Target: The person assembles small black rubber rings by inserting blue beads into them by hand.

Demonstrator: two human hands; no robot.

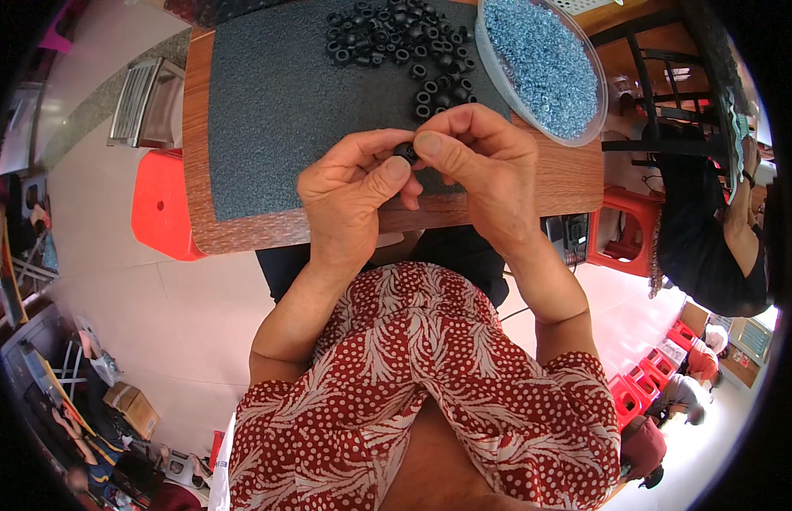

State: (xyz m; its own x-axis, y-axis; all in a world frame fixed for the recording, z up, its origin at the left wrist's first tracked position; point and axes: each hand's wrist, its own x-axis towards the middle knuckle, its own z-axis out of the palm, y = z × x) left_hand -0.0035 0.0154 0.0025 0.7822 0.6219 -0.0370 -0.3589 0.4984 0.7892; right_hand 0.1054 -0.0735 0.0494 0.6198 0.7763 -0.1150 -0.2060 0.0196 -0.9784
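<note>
My left hand [349,187] pinches a small round black piece [404,152] with a hollow end between thumb and fingers, just above the near edge of the table mat. My right hand [491,166] meets it there, its thumb and index fingertip pressed together at the piece's right side. Whatever those right fingertips hold, if anything, is hidden. Beyond my hands lies a loose pile of similar black pieces [400,36], some showing ring-shaped ends. To the right of the pile stands a clear round tub [595,95] full of tiny pale-blue translucent pieces [541,64].
A dark textured mat [272,111] covers much of the wooden table [575,175]. Red plastic stools [162,204] stand at the table's left and right. A metal step stool [145,102] is at the far left. Another person in black [698,230] sits at the right, near a dark chair.
</note>
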